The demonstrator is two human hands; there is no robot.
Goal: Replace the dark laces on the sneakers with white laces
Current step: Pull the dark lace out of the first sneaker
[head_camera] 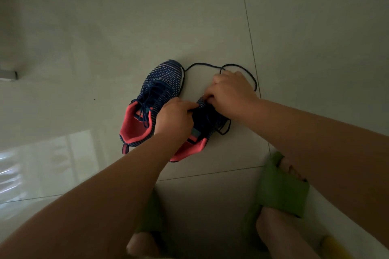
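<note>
Two blue knit sneakers with coral linings (151, 103) sit on the pale tiled floor (105, 27). The left hand (174, 119) grips the nearer shoe's upper, while the right hand (230, 92) seems to pinch its loosened dark lace (237, 67). Green slippers (282, 187) show below.

The right sneaker (202, 124) is mostly hidden under both hands; its toe cannot be seen. The right hand (230, 92) covers where the dark lace (237, 69) leaves it. Fingertip grip is too dim to tell.
</note>
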